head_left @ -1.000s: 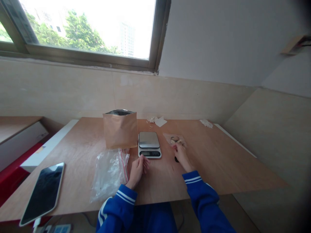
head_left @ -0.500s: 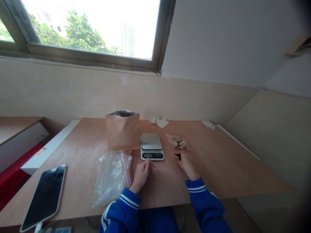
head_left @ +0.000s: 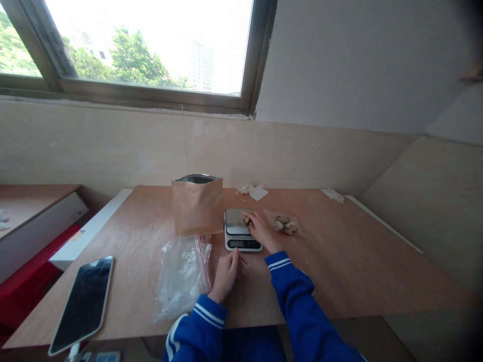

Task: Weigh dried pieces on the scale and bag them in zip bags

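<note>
Right hand (head_left: 259,230), centre of frame: fingers closed on a small pale piece (head_left: 246,219) held at the platform of the digital scale (head_left: 242,236); whether it rests there cannot be told. Left hand (head_left: 228,272), lower centre: loosely curled, empty, on the table (head_left: 339,261) beside clear zip bags (head_left: 183,274); kraft pouch (head_left: 197,204) stands open left of the scale; one small filled bag (head_left: 285,222) lies right of it, so one portion appears done, weighing under way.
</note>
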{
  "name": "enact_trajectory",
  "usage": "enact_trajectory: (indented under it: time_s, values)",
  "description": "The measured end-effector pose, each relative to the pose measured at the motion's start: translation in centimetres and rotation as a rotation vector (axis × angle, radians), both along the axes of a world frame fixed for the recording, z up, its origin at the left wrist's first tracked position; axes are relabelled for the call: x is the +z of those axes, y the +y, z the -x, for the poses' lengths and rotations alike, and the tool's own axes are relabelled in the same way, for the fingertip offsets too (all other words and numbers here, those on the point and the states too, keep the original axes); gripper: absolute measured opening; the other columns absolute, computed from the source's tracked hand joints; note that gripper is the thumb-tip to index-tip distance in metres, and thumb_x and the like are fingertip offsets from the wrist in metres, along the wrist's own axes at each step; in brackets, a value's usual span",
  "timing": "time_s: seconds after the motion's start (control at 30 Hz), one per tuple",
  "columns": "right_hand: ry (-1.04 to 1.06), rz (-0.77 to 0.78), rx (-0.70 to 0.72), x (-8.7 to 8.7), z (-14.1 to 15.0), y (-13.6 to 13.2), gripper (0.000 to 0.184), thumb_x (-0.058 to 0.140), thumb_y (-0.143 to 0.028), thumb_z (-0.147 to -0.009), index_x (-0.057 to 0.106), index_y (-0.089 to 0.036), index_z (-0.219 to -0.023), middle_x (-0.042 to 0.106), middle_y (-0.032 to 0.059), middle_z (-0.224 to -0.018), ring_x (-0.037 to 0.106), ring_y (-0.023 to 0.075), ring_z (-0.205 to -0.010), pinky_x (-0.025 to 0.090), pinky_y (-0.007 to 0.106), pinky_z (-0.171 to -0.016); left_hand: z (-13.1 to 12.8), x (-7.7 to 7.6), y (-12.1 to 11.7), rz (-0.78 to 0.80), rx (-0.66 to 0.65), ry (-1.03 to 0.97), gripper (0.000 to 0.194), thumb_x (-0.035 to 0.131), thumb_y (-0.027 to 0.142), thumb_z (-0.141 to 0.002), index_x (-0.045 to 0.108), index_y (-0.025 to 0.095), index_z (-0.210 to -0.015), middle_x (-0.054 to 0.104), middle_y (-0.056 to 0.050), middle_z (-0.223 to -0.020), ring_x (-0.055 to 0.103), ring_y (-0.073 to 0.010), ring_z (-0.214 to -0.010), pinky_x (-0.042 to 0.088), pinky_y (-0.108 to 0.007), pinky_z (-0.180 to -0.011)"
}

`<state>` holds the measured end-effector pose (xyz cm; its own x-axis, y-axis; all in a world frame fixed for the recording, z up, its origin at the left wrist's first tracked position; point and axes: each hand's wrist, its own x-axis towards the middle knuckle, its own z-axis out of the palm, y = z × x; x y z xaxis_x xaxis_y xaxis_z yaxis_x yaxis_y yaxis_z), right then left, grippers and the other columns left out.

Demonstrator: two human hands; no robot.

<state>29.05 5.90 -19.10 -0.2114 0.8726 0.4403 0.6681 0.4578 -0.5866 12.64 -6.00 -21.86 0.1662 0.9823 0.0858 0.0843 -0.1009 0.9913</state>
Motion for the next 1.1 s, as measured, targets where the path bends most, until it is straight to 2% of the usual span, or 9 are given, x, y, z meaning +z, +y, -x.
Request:
enact_trajectory:
  time_s: [0.13,0.3,0.4,0.6,0.7,0.77,0.9,1.0,1.1]
  values:
    - [0.109,-0.153,-0.071,-1.8,-1.6,-3.7,0.066,0.036,0.001,-0.076,0.057,-0.027,-0.132,0.051,0.0084,-0.133,0.047,0.0206,-0.128,0.037,0.042,-0.11,0.0,-0.1,0.1,-0.016,-0.012,0.031,0.059,0.03,0.058,-0.096,0.066,0.015,-0.076,0.06,-0.002,-0.053,0.052,-0.0129,-0.045,0.038,-0.023,-0.049]
    - [0.298,-0.18,-0.318,-5.0,-3.2,-7.9,0.043,0.039,-0.01,-0.08,0.066,-0.02,-0.112,0.06,0.0099,-0.105,0.058,0.0226,-0.1,0.049,0.042,-0.09,-0.1,-0.1,-0.2,-0.038,-0.029,0.018,0.06,0.031,0.057,-0.096,0.067,0.015,-0.076,0.06,-0.001,-0.053,0.053,-0.0128,-0.046,0.039,-0.023,-0.051]
    - [0.386,-0.167,-0.395,-5.7,-3.5,-8.4,0.031,0.042,-0.015,-0.08,0.066,-0.018,-0.1,0.063,0.0094,-0.096,0.059,0.0224,-0.09,0.05,0.038,-0.08,-0.4,1.4,-0.8,-0.067,0.038,-0.047,0.058,0.03,0.056,-0.097,0.067,0.014,-0.079,0.06,-0.002,-0.056,0.054,-0.0128,-0.049,0.04,-0.024,-0.052]
    - [0.473,-0.118,-0.437,-5.6,-3.7,-8.0,0.023,0.042,-0.021,-0.079,0.062,-0.018,-0.091,0.065,0.0097,-0.094,0.06,0.0221,-0.088,0.049,0.037,-0.078,1.1,11.0,-0.4,-0.421,0.476,0.026,0.034,0.035,0.039,-0.099,0.063,0.019,-0.096,0.066,-0.006,-0.092,0.063,-0.0164,-0.084,0.049,-0.029,-0.077]
    - [0.466,-0.088,-0.436,-5.9,-3.9,-7.9,0.023,0.042,-0.022,-0.08,0.061,-0.018,-0.091,0.066,0.01,-0.094,0.061,0.0221,-0.088,0.049,0.037,-0.08,3.7,16.0,2.6,-0.653,0.805,0.244,0.028,0.041,0.026,-0.095,0.059,0.018,-0.114,0.055,-0.013,-0.127,0.051,-0.0231,-0.121,0.042,-0.04,-0.101]
    - [0.465,-0.082,-0.441,-6.1,-4.0,-7.9,0.022,0.042,-0.021,-0.08,0.061,-0.018,-0.089,0.066,0.0098,-0.093,0.061,0.0219,-0.087,0.05,0.037,-0.079,5.9,17.7,5.4,-0.648,0.937,0.41,0.033,0.044,0.022,-0.092,0.056,0.019,-0.123,0.039,-0.014,-0.146,0.037,-0.0271,-0.136,0.03,-0.048,-0.111]
    - [0.465,-0.082,-0.439,-6.4,-4.1,-7.7,0.021,0.042,-0.022,-0.079,0.062,-0.019,-0.085,0.066,0.009,-0.088,0.061,0.0222,-0.085,0.05,0.036,-0.076,9.4,17.8,9.7,-0.48,0.948,0.629,0.022,0.047,0.024,-0.091,0.064,0.016,-0.102,0.042,-0.017,-0.146,0.016,-0.0375,-0.145,0.013,-0.061,-0.113]
    - [0.45,-0.076,-0.428,-6.2,-4.2,-7.8,0.021,0.042,-0.021,-0.08,0.062,-0.018,-0.085,0.066,0.0093,-0.087,0.061,0.023,-0.085,0.05,0.037,-0.076,10.6,17.1,10.0,-0.408,0.927,0.692,0.024,0.045,0.03,-0.093,0.065,0.016,-0.091,0.058,-0.018,-0.122,0.04,-0.0366,-0.132,0.019,-0.061,-0.11]
    - [0.408,-0.094,-0.392,-5.1,-3.6,-8.4,0.022,0.042,-0.02,-0.083,0.063,-0.018,-0.087,0.063,0.0096,-0.089,0.06,0.0238,-0.086,0.049,0.038,-0.077,10.5,17.0,7.4,-0.427,0.952,0.689,0.022,0.049,0.033,-0.092,0.063,0.017,-0.088,0.062,-0.013,-0.106,0.057,-0.0299,-0.109,0.03,-0.056,-0.106]
